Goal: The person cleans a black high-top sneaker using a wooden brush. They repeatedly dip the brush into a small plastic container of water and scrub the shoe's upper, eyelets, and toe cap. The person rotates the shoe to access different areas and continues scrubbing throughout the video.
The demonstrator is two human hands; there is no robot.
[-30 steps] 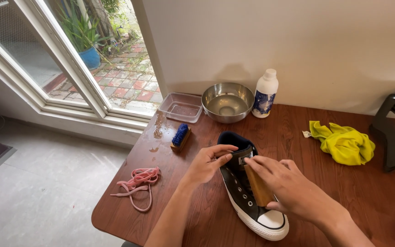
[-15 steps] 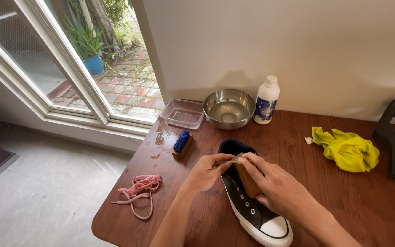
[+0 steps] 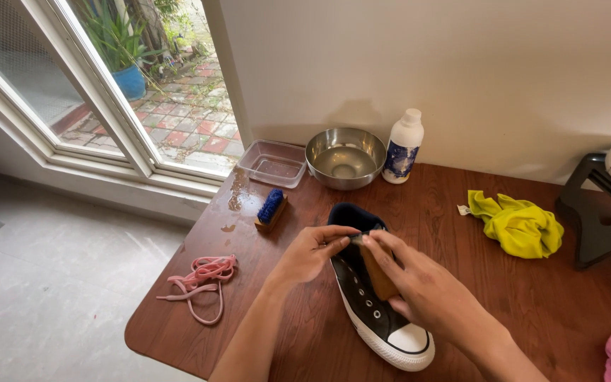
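While the black high-top sneaker (image 3: 373, 297) is lying on its sole near the front middle of the wooden worktop (image 3: 305, 339), white toe cap pointing toward us, we're working it with both hands at the tongue. Left hand (image 3: 310, 253) is pinching the tongue's top edge, fingers (image 3: 339, 239) closed together on the fabric. Right hand (image 3: 426, 293) is meeting it from the other side, fingers (image 3: 376, 245) clamped on the same edge, with a brown wooden-looking piece (image 3: 377, 276) lying under the palm over the eyelet rows; can't tell exactly what it is or whether the hand is gripping it.

Handling call: canvas upper is looking soft and floppy, so the tongue is going to fold rather than hold shape. Rubber sole and toe cap are the stiff, grippy parts; we're judging those or the heel collar as the places to take hold for lifting. Shoe is likely light, not fragile. Laces are out, so the opening is spreading freely.

Around it:
- pink laces (image 3: 203, 279) lying bunched to the left, well apart from the shoe
- blue-bristled brush (image 3: 271, 209) just behind the left hand
- clear plastic tub (image 3: 271, 163), steel bowl (image 3: 345, 157) and white bottle (image 3: 402, 146) sitting along the wall
- yellow cloth (image 3: 519, 225) lying to the right
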